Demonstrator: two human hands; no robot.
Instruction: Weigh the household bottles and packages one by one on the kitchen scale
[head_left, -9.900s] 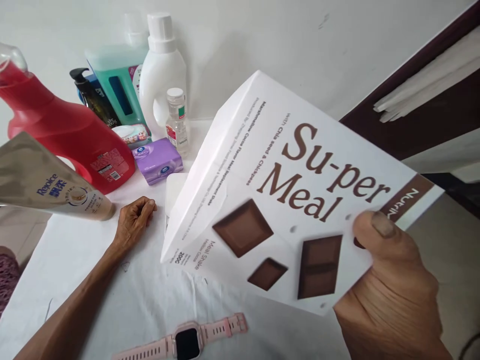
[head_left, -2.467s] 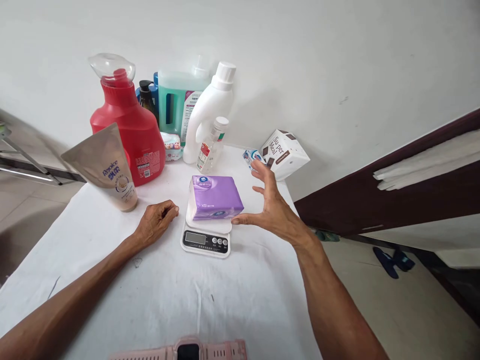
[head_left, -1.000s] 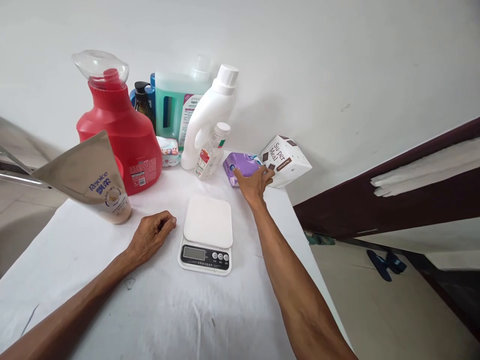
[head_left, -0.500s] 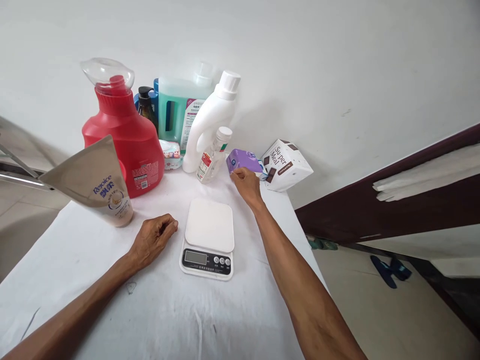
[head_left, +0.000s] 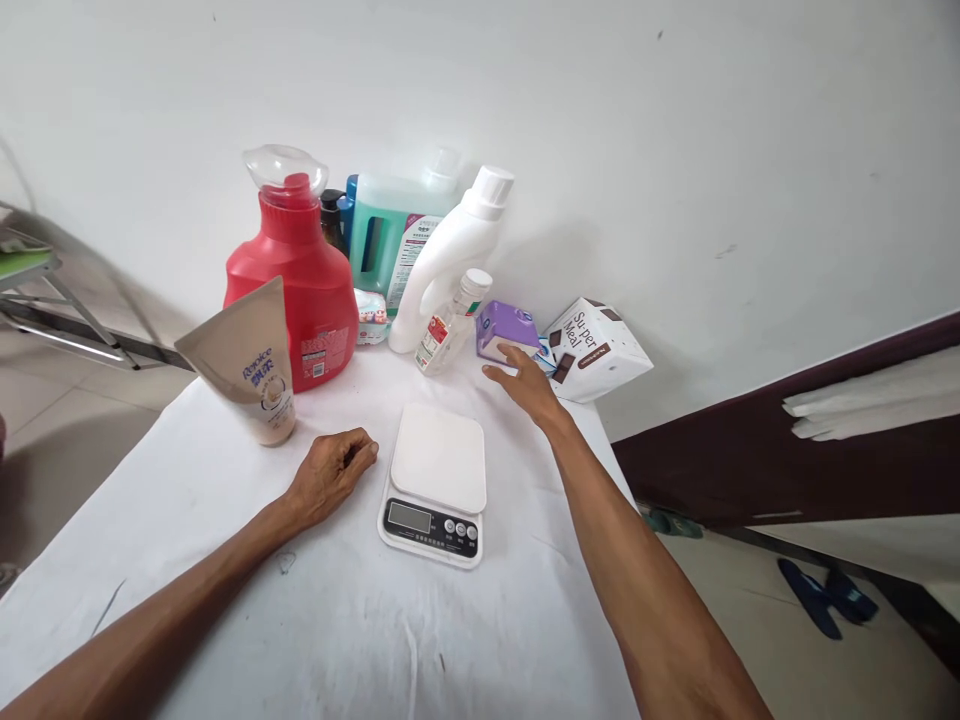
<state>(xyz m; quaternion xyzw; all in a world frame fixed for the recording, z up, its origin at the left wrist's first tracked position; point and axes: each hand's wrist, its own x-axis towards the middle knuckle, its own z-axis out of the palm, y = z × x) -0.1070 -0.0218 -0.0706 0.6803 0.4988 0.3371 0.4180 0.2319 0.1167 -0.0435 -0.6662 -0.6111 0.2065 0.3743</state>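
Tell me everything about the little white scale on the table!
The scale is small, flat and looks like plastic. It has a bare white square platform with rounded corners and a dark front strip with a grey display and round buttons. It lies flat on the white tablecloth, between the left hand and the right hand. Neither hand touches it.

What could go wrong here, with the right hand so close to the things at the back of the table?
The right hand hangs open just in front of the purple tissue pack. A careless sweep to the left might tip the small clear bottle, which already leans. The Su-per Meal box lies near the table's right edge, so a push could send it to the floor. The left hand rests loosely curled beside the scale; bumping it could disturb a reading.
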